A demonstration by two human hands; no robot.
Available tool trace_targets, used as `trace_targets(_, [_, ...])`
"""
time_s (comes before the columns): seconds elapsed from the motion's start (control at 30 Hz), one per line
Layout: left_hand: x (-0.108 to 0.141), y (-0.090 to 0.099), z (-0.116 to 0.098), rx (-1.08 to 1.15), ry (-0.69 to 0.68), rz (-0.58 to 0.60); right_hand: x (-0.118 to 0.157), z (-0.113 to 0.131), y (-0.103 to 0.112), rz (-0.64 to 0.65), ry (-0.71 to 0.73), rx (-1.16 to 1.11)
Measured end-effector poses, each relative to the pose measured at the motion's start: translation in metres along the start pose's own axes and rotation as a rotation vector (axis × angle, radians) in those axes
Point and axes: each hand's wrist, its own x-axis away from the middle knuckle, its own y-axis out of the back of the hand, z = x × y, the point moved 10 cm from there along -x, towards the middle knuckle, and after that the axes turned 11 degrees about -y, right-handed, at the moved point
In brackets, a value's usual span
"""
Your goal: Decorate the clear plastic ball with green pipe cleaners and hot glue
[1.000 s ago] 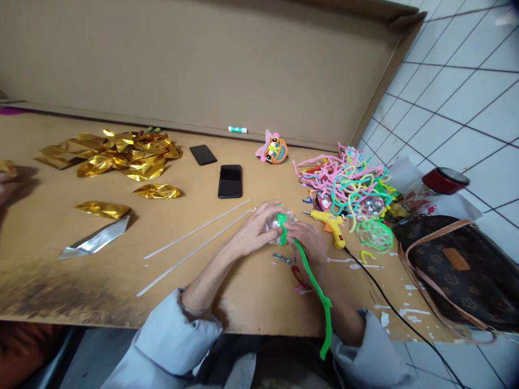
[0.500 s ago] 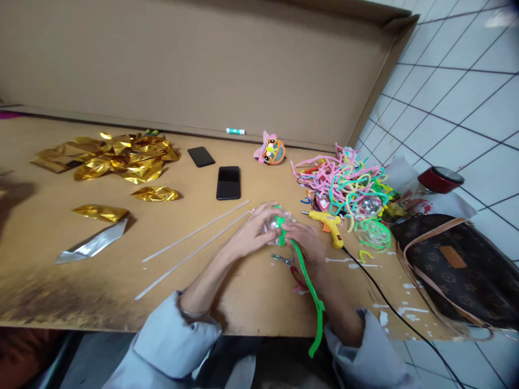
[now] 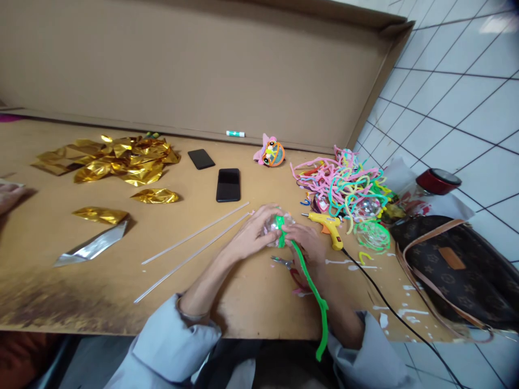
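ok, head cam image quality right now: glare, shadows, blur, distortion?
Head view: pale glare at the top of the tile wall, glints on the gold foil; head view: soft shadow beside the co-worker's hand; head view: left hand and right hand slightly soft; head view: tiles look stretched toward the right edge.

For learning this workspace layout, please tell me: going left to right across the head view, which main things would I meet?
Gold foil pile, black flat device, black phone, clear round object, yellow glue gun, brown handbag.
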Motion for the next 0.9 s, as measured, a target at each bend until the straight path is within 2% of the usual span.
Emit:
trace_targets(0.43, [0.0011,-0.0016,0.0038,0.003,0.012,0.000,0.0019,0.0005,-0.0008,-0.003,0.025,0.017])
trace_targets(0.67, [0.0029,-0.0010,0.0053,0.024,-0.011,-0.044,0.0002,0.0000,-0.0003,-0.002,0.021,0.009])
trace_targets(0.9, [0.0017,-0.0025,0.0027,0.009,0.000,-0.004,0.0013,-0.0014,-0.0003,0.008,-0.001,0.006])
